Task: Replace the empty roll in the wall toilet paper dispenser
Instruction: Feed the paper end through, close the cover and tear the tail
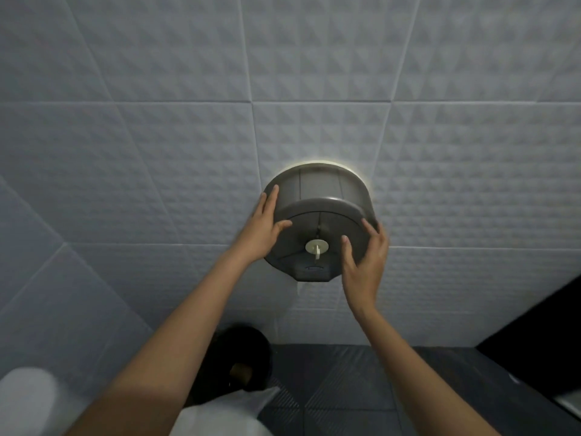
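A round grey toilet paper dispenser [319,215] hangs on the white textured tile wall, its cover closed. A white lock knob [317,247] sits at the centre of the front cover. My left hand [264,229] lies flat against the dispenser's left side, thumb on the front face. My right hand [364,262] rests on the right of the front cover, fingers spread along the rim. A short tail of white paper [299,289] hangs below the dispenser. A brown cardboard core [241,371] lies inside the black bin.
A black waste bin [234,363] stands on the dark tiled floor under the dispenser. A white toilet edge [26,401] shows at bottom left. A white bag or cloth [226,416] lies near my body. A dark partition [540,325] stands at right.
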`<state>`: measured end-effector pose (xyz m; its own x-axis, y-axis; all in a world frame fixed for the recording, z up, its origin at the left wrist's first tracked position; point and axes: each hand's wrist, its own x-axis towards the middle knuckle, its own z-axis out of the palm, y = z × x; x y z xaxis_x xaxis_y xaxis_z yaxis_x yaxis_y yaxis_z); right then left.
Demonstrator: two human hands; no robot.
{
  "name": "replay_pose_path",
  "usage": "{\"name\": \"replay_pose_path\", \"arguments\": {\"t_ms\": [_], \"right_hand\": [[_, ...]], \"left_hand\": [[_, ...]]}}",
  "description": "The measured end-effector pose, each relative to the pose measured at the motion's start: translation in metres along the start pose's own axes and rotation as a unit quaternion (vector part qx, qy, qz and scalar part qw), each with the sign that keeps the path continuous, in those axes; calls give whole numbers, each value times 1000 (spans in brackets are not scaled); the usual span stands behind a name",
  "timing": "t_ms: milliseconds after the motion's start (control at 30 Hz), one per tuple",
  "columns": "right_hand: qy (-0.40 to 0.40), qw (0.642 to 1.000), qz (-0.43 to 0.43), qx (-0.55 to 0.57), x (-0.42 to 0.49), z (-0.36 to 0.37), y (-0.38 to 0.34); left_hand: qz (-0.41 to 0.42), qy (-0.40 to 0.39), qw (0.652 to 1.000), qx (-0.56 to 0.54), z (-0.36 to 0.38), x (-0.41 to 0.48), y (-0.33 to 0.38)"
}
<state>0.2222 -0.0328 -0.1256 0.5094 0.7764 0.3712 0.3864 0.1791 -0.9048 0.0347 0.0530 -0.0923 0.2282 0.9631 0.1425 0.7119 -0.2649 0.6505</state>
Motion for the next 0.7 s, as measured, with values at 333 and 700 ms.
{"name": "replay_pose_path", "arguments": {"t_ms": [333,700], "right_hand": [[-55,992,112,-13,-24,41,2],[15,882,401,247,-9,47,-5]], "left_hand": [[11,2,1000,1,1,0,-3],[11,7,1000,10,2,0,-4]]}}
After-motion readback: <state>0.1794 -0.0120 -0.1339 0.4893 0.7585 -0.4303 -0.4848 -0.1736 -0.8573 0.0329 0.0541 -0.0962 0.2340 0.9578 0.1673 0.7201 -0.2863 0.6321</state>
